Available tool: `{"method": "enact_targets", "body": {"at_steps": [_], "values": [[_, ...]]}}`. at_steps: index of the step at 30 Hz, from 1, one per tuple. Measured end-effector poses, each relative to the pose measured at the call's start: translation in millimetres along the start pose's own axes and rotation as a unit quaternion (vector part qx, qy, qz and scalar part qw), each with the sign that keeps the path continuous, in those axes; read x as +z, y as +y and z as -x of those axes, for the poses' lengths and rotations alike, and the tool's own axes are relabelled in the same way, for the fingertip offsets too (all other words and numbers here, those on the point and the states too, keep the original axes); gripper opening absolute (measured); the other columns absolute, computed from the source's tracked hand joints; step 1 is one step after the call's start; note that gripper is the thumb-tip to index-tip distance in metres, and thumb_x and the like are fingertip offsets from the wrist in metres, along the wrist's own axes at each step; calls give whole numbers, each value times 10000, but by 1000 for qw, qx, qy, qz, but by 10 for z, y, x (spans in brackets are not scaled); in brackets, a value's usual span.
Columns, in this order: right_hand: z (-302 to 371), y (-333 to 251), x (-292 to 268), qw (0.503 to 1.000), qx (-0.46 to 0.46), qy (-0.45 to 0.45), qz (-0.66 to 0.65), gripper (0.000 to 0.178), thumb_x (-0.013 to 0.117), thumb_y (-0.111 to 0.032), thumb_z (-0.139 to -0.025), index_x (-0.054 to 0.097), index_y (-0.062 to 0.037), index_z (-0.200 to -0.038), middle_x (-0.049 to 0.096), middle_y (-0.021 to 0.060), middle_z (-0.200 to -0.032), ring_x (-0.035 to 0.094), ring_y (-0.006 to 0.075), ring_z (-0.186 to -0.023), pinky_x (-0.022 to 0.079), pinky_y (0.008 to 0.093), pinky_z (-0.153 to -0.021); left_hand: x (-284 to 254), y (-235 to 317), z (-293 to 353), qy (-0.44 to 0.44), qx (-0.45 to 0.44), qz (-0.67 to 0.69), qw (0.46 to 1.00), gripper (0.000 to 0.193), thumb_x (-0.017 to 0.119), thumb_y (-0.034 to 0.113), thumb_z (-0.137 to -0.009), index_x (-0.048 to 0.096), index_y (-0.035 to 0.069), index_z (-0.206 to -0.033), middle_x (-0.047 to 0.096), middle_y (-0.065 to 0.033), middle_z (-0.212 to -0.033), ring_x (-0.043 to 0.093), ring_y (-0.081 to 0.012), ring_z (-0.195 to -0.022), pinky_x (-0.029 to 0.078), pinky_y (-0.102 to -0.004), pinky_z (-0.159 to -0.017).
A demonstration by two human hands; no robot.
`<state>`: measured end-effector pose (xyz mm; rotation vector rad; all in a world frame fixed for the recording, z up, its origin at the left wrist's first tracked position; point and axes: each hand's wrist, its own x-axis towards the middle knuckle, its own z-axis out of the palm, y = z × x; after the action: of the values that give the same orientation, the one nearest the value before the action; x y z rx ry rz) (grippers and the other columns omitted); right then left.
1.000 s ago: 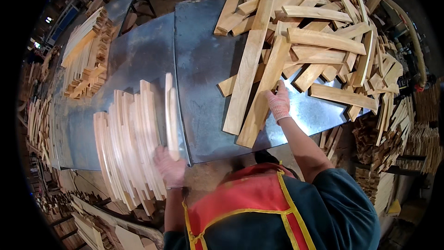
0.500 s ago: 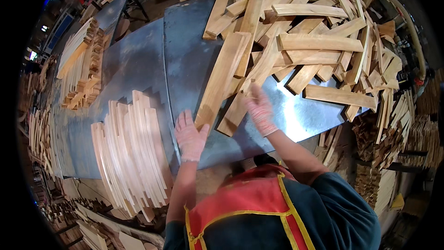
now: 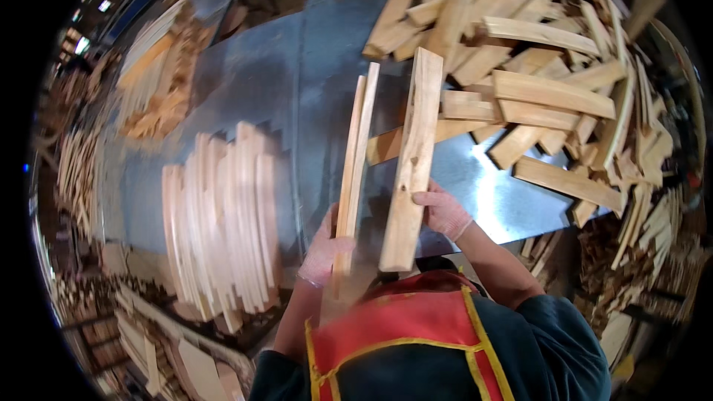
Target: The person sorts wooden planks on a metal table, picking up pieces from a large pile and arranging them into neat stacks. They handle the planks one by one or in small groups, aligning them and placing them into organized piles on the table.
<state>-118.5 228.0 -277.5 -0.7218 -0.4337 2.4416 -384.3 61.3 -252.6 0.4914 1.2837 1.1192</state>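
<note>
Upright on edge, two narrow wooden boards (image 3: 359,152) stand in my gloved left hand (image 3: 327,249), its fingers and thumb wrapped round their lower part. My right hand (image 3: 444,212), also in a pale glove, grips a wider wooden board (image 3: 413,171) by its right side, thumb across its knotted face. A gap separates this board from the left-hand pair. Both sets are raised above the metal tabletop (image 3: 260,67), close to my apron. The right-hand fingers are mostly hidden behind the board.
A jumbled heap of boards (image 3: 549,96) covers the right side of the table. At the left front stands a row of pale boards (image 3: 223,223) on edge. Another stack of boards (image 3: 160,67) sits at the far left. More stacked wood (image 3: 653,267) lines the right.
Both hands have closed on boards at the near edge of the heap. The boards are lifted and drawn toward me, the left pair now turned on edge.
</note>
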Motion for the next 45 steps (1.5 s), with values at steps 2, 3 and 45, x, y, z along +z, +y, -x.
{"method": "enact_targets", "body": {"at_steps": [2, 3, 45], "values": [[-48, 220, 86, 1000, 28, 5, 7, 723, 751, -37, -844, 463, -76, -1506, 651, 99, -1328, 645, 265, -1222, 522, 428, -1089, -279, -139, 410, -7, -83, 174, 981, 813, 774, 89, -819, 429, 32, -1553, 698, -215, -1246, 715, -324, -1099, 599, -438, -910], [-77, 310, 178, 999, 37, 4, 22, 726, 770, -47, -829, 477, -78, -1493, 662, 91, -1304, 653, 258, -1204, 530, 422, -1077, -399, -165, 557, -16, -116, 262, 958, 766, 773, 74, -818, 473, 21, -1521, 711, -223, -1190, 737, -322, -1036, 623, -442, -856], [1416, -1167, -1300, 840, -347, 384, 165, 541, 746, -231, -939, 572, 16, -1388, 668, 40, -978, 619, 141, -818, 529, 304, -743, -1075, 705, 49, 315, 144, -648, 679, 724, 725, 132, -848, 474, -64, -1498, 499, -281, -1517, 447, -396, -1440, 332, -431, -1228]]}}
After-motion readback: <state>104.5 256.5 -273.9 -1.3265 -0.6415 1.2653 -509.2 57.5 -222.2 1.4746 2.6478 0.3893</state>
